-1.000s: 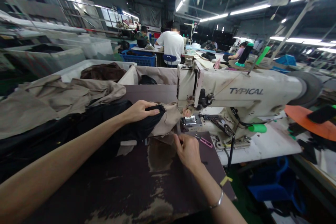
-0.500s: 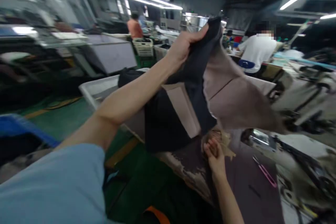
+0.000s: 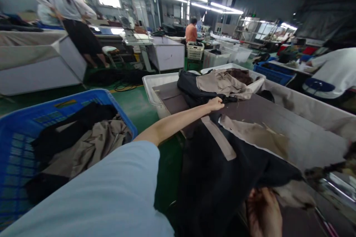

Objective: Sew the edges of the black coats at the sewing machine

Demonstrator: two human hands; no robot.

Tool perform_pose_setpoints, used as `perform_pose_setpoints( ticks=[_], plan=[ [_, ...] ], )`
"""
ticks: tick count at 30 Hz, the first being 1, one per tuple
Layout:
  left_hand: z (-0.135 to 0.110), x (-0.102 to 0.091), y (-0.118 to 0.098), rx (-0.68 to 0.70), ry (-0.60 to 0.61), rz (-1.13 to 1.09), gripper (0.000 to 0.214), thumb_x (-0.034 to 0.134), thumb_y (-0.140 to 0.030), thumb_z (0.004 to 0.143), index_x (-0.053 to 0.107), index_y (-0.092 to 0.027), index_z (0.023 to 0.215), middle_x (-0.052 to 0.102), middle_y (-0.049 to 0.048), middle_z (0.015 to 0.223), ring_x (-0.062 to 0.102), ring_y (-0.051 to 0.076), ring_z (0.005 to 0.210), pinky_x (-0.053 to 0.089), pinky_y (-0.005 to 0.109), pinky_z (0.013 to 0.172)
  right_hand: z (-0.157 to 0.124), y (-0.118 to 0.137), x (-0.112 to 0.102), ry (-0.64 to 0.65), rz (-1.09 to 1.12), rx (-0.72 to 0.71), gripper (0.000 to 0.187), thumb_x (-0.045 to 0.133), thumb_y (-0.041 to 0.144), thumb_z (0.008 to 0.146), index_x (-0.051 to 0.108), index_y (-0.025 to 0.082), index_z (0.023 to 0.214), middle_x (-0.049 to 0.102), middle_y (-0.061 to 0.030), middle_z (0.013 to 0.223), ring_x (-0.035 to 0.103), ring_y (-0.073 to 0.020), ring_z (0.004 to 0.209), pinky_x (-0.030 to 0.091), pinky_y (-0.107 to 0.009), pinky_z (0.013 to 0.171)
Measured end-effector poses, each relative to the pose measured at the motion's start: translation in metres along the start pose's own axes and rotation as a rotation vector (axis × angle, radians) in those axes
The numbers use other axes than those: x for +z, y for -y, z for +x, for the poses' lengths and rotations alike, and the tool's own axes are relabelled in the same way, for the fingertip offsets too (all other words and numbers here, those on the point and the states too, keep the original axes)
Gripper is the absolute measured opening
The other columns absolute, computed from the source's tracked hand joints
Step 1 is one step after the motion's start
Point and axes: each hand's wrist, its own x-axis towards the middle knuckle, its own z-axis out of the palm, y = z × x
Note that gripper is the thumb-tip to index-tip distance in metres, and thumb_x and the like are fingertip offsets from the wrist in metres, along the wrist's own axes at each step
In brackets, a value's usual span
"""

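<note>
A black garment piece [image 3: 219, 192] with a taupe strip [image 3: 221, 140] and a taupe lining drapes over the front of the worktable. My left hand [image 3: 216, 104] is stretched far forward, its fingers closed on the upper edge of this piece. Close to me, my right hand [image 3: 264, 211] is curled at the garment's lower right edge, its fingertips partly covered by the fabric. Just beyond my left hand, a pile of black and taupe garments [image 3: 222, 83] lies at the table's far end. Pink-handled thread snips [image 3: 328, 226] lie partly in view at lower right.
A blue plastic basket [image 3: 122, 109] with black and taupe garments stands at my left. White bins [image 3: 151, 92] adjoin the brown table [image 3: 250, 109]. Sewing machine parts [image 3: 339, 187] are at right. Co-workers stand at back left [image 3: 72, 14] and sit at right [image 3: 338, 70].
My left hand has lowered and reached forward with the garment piece, which was held up and now drapes over the table. The view has swung left, bringing the blue basket into sight.
</note>
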Motion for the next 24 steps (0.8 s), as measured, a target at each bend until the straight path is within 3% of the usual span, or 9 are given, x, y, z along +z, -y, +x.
perform_pose_setpoints(
  ticks=[5, 7, 8, 11, 15, 17, 20, 22, 24],
  plan=[
    [-0.032, 0.081, -0.016, 0.309, 0.239, 0.083, 0.045, 0.065, -0.045, 0.088, 0.062, -0.011, 0.117, 0.066, 0.0093, 0.094, 0.063, 0.020, 0.085, 0.051, 0.034, 0.081, -0.009, 0.003, 0.055, -0.014, 0.100, -0.034, 0.045, 0.080, 0.030, 0.060, 0.044, 0.020, 0.084, 0.059, 0.0085, 0.063, 0.059, -0.0059, 0.052, 0.052, -0.014, 0.048],
    [-0.063, 0.109, -0.018, 0.507, 0.427, 0.208, 0.081, 0.074, -0.056, 0.074, 0.048, -0.018, 0.140, 0.065, 0.0116, 0.113, 0.063, 0.026, 0.095, 0.050, 0.036, 0.083, -0.006, 0.004, 0.062, -0.056, 0.134, -0.056, 0.042, 0.077, 0.034, 0.066, 0.044, 0.020, 0.089, 0.059, 0.0082, 0.065, 0.059, -0.0061, 0.052, 0.051, -0.015, 0.048],
    [-0.077, 0.119, -0.017, 0.572, 0.395, 0.296, 0.091, 0.073, -0.057, 0.074, 0.037, -0.019, 0.149, 0.060, 0.0148, 0.124, 0.061, 0.032, 0.105, 0.048, 0.040, 0.088, -0.005, 0.005, 0.063, -0.079, 0.152, -0.064, 0.042, 0.076, 0.035, 0.068, 0.043, 0.020, 0.090, 0.058, 0.0084, 0.065, 0.058, -0.0056, 0.052, 0.050, -0.014, 0.049],
    [-0.094, 0.137, -0.013, 0.564, 0.390, 0.369, 0.088, 0.063, -0.030, 0.081, 0.019, -0.021, 0.156, 0.059, 0.0145, 0.124, 0.062, 0.030, 0.105, 0.048, 0.039, 0.088, -0.003, 0.005, 0.057, -0.116, 0.186, -0.065, 0.044, 0.076, 0.040, 0.070, 0.044, 0.019, 0.091, 0.058, 0.0076, 0.065, 0.058, -0.0052, 0.052, 0.051, -0.015, 0.051],
    [-0.065, 0.134, -0.023, 0.334, 0.571, 0.163, 0.086, 0.062, -0.013, 0.071, 0.029, -0.020, 0.150, 0.062, 0.0005, 0.082, 0.062, 0.018, 0.069, 0.046, 0.026, 0.061, -0.004, 0.011, 0.041, -0.091, 0.189, -0.067, 0.045, 0.072, 0.054, 0.075, 0.049, 0.016, 0.077, 0.057, 0.0037, 0.059, 0.053, -0.0059, 0.048, 0.042, -0.015, 0.045],
    [-0.048, 0.118, -0.035, 0.165, 0.712, -0.068, 0.087, 0.070, -0.013, 0.067, 0.035, -0.020, 0.146, 0.065, 0.0000, 0.084, 0.066, 0.018, 0.073, 0.049, 0.024, 0.062, -0.008, 0.017, 0.032, -0.042, 0.111, -0.112, 0.047, 0.066, 0.058, 0.081, 0.057, 0.013, 0.073, 0.065, -0.0029, 0.069, 0.058, -0.0074, 0.057, 0.046, -0.016, 0.051],
    [-0.036, 0.090, -0.057, -0.022, 0.868, -0.423, 0.080, 0.077, -0.016, 0.068, 0.044, -0.023, 0.141, 0.069, 0.0075, 0.115, 0.068, 0.025, 0.105, 0.056, 0.032, 0.086, -0.023, 0.029, 0.023, 0.135, -0.190, -0.271, 0.047, 0.069, 0.050, 0.082, 0.068, 0.015, 0.115, 0.068, -0.0091, 0.119, 0.067, -0.0158, 0.102, 0.055, -0.026, 0.088],
    [-0.038, 0.082, -0.067, -0.075, 0.954, -0.569, 0.068, 0.076, -0.018, 0.074, 0.051, -0.024, 0.136, 0.065, 0.0094, 0.126, 0.064, 0.029, 0.116, 0.055, 0.036, 0.094, -0.038, 0.038, 0.023, 0.275, -0.378, -0.396, 0.073, 0.075, 0.043, 0.079, 0.048, 0.024, 0.144, 0.053, -0.0070, 0.142, 0.055, -0.0200, 0.128, 0.045, -0.035, 0.110],
    [-0.046, 0.085, -0.071, -0.097, 1.022, -0.645, 0.062, 0.075, -0.020, 0.077, 0.054, -0.023, 0.135, 0.063, 0.0108, 0.131, 0.063, 0.031, 0.117, 0.056, 0.037, 0.094, -0.052, 0.044, 0.027, 0.366, -0.489, -0.499, 0.084, 0.077, 0.038, 0.076, 0.040, 0.025, 0.149, 0.046, -0.0060, 0.149, 0.048, -0.0213, 0.136, 0.037, -0.038, 0.118]
  ],
)
